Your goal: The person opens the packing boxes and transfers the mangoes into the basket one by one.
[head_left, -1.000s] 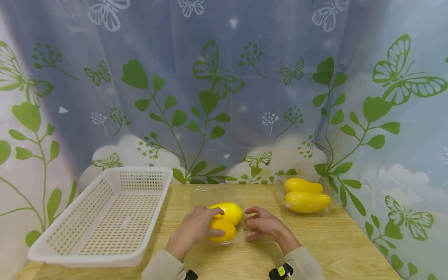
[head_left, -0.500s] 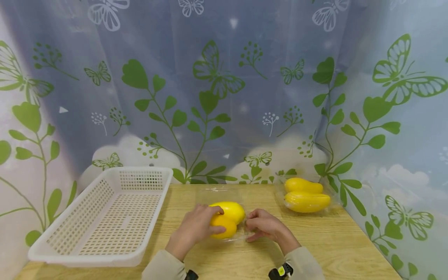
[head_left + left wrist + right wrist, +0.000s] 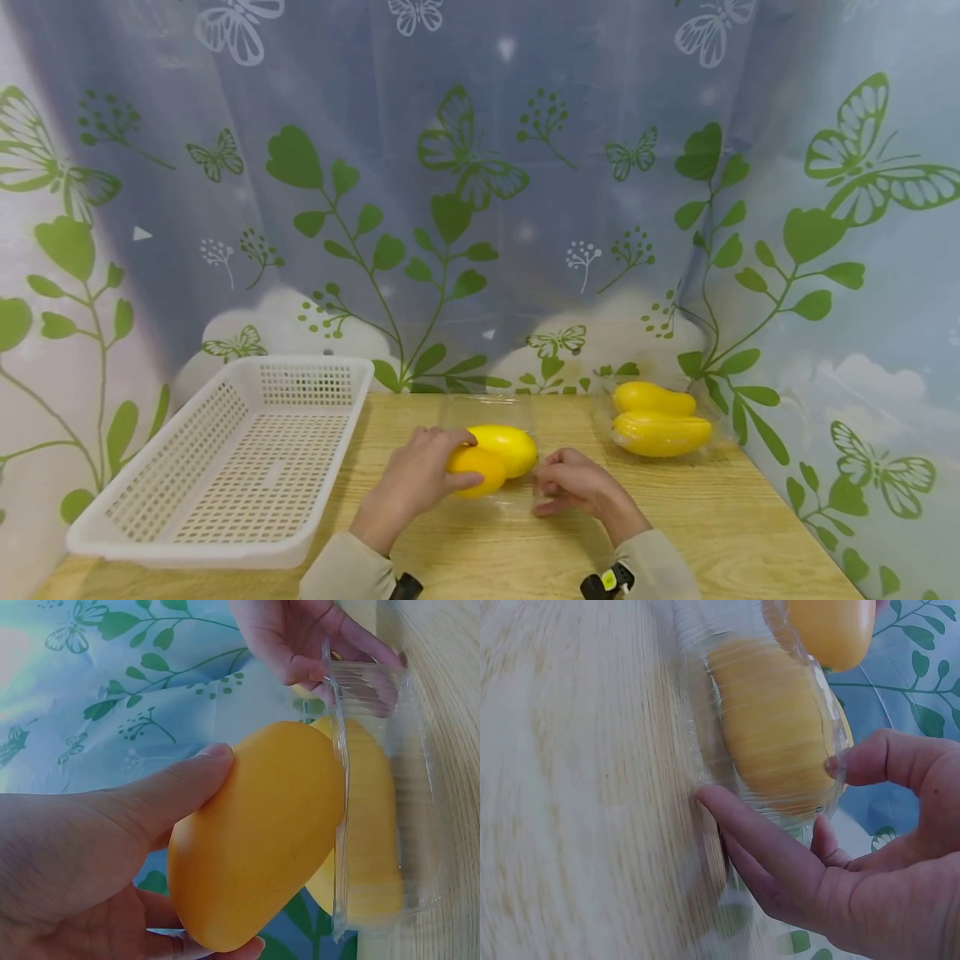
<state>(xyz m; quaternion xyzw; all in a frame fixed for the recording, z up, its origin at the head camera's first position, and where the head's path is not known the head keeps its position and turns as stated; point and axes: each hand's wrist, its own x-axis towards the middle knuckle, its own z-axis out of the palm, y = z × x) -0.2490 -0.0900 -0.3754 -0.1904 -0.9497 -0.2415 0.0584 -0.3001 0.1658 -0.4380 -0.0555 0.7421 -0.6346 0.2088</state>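
Observation:
My left hand [image 3: 423, 471] grips a yellow-orange mango [image 3: 255, 832], thumb on one side and fingers on the other. This mango is tilted at the open side of a clear plastic box [image 3: 424, 802] on the table. Inside the box lies a second mango [image 3: 772, 727], partly behind the held one in the head view. My right hand [image 3: 581, 483] holds the right end of the box. In the right wrist view its thumb is on the rim and its other fingers lie along the outer wall. Behind the mangoes, the clear lid [image 3: 487, 408] stands folded back.
A white perforated plastic basket [image 3: 273, 475] stands at the left. Two more mangoes [image 3: 660, 433] sit in clear packaging at the back right. The wooden table [image 3: 480, 558] ends at a printed curtain [image 3: 480, 250] behind.
The held mango has turned and come up slightly from beside the other one. Box and inner mango have shifted a little to the right. My right fingers have closed onto the box's edge.

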